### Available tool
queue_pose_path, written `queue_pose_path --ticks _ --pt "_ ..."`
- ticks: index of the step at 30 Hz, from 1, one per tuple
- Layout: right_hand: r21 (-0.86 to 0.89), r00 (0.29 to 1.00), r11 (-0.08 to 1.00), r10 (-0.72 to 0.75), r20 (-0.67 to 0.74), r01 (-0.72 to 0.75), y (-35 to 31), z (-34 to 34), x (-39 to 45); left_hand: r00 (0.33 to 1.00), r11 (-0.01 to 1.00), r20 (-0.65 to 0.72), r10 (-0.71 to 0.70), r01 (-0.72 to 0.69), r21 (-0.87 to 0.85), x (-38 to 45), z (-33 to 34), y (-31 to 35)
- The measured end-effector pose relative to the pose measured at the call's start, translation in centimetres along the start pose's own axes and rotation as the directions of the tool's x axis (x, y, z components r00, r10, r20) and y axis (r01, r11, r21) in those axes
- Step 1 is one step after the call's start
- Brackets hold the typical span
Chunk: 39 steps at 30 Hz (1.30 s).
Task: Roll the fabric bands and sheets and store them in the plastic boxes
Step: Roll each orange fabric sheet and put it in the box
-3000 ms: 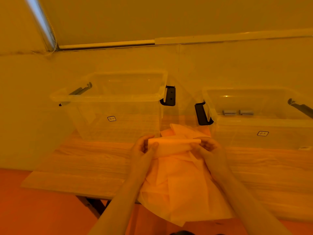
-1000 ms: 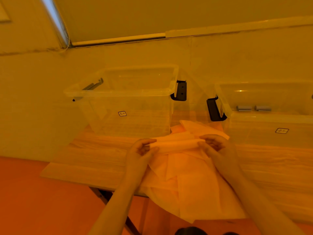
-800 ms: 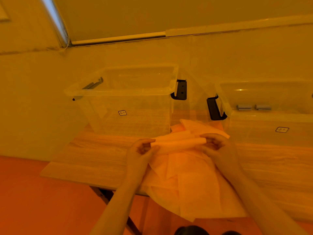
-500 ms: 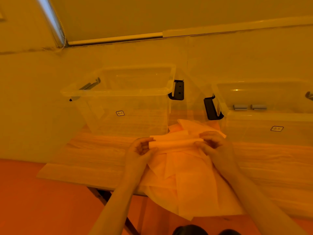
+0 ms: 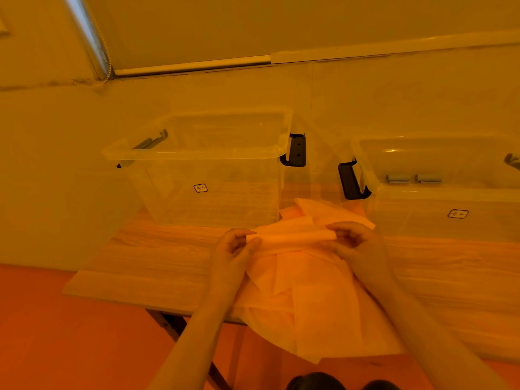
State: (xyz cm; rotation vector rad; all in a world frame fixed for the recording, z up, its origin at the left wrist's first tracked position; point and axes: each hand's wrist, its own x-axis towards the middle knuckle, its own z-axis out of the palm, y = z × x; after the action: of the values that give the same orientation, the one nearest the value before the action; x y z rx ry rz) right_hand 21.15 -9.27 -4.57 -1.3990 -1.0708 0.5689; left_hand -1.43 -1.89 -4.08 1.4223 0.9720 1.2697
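A light fabric sheet (image 5: 309, 299) lies on the wooden table and hangs over its front edge. Its far end is wound into a thin roll (image 5: 292, 237). My left hand (image 5: 233, 249) pinches the roll's left end and my right hand (image 5: 351, 240) pinches its right end, fingers curled round it. A clear plastic box (image 5: 197, 153) with black latches stands behind on the left. A second clear box (image 5: 439, 198) stands on the right, with two small grey rolls (image 5: 413, 178) inside.
The wooden table (image 5: 154, 260) ends at the left, with orange floor beyond and below. A pale wall runs right behind the boxes. More loose fabric (image 5: 318, 209) is bunched between the two boxes. A folding table leg (image 5: 174, 325) shows under the front edge.
The roll has stayed between my hands while my fingers turn it; it looks slightly thicker. My view has shifted a little left and right.
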Motion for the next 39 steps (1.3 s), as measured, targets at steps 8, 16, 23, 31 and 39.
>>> queue_pose_path --ticks 8,16,23,31,39 --pt "0.004 0.998 0.999 -0.038 -0.042 0.038 0.57 -0.05 0.42 0.998 1.0 0.066 -0.011 0.012 -0.004 0.04 0.06 -0.15" --pt "-0.022 0.999 0.999 -0.048 -0.019 0.048 -0.13 -0.09 -0.07 0.999 1.0 0.042 0.007 -0.008 0.025 0.07 0.05 -0.24" --pt "0.023 1.0 1.0 0.004 -0.007 -0.004 -0.12 0.12 0.0 0.998 1.0 0.058 0.002 -0.003 0.028 0.13 -0.04 -0.34" --pt "0.045 1.0 0.999 -0.005 0.012 0.005 -0.12 0.03 -0.07 0.999 0.997 0.049 0.015 -0.018 0.07 0.07 0.12 -0.13" --pt "-0.017 0.998 0.998 -0.06 -0.024 0.06 -0.1 -0.19 0.15 0.997 0.998 0.06 -0.056 0.057 -0.013 -0.01 0.12 -0.06"
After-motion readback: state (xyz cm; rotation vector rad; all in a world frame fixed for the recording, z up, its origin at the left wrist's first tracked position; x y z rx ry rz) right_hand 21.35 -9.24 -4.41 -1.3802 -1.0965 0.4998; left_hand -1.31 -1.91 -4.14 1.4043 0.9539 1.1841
